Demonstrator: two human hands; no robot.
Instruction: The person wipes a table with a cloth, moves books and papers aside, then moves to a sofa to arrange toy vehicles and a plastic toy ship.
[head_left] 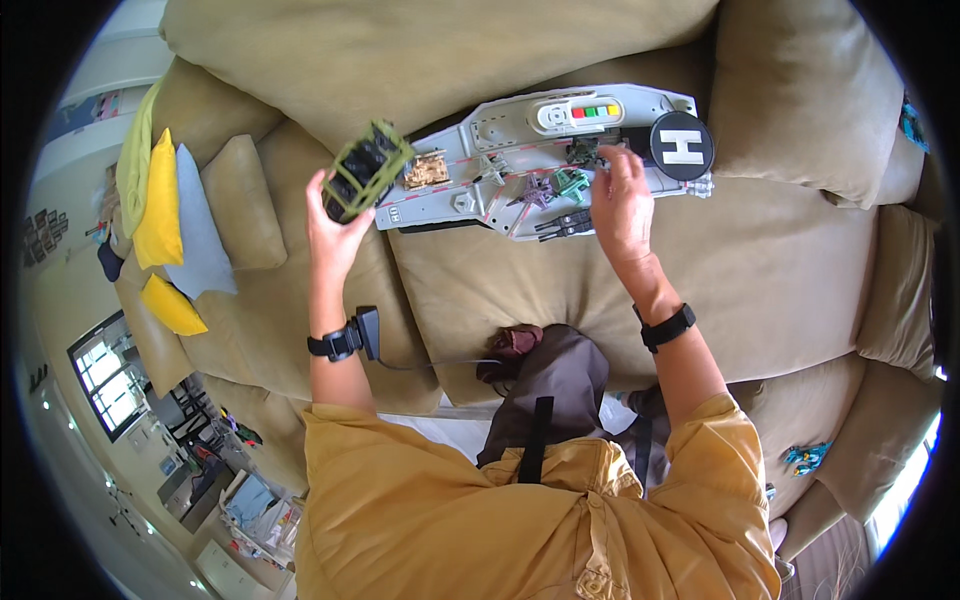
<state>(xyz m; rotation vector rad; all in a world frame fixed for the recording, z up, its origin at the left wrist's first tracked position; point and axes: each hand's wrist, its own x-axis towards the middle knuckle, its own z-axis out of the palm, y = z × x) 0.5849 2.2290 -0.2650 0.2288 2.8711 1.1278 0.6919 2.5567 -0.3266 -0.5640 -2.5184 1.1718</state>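
At the left end of a grey toy aircraft carrier (pixel 440 207), my left hand (pixel 338 232) holds up an olive-green toy vehicle (pixel 370 170) with an open frame and black parts inside. My right hand (pixel 624 205) reaches over the carrier's right half, fingers bent and thumb apart, next to a dark green toy vehicle (pixel 582 151). Its fingertips are partly hidden, and contact with that toy cannot be made out. On the deck stand a tan toy vehicle (pixel 427 171), a grey toy plane (pixel 491 169), a purple toy (pixel 536 190), a teal toy (pixel 571 185) and a dark grey toy (pixel 566 225).
The carrier lies on a tan sofa (pixel 500 280) against its back cushions. A round black helipad (pixel 682 146) marks its right end. Yellow pillows (pixel 160 205) and a grey-blue pillow (pixel 200 225) lie left. A cable (pixel 430 366) runs from my left wrist device (pixel 345 338).
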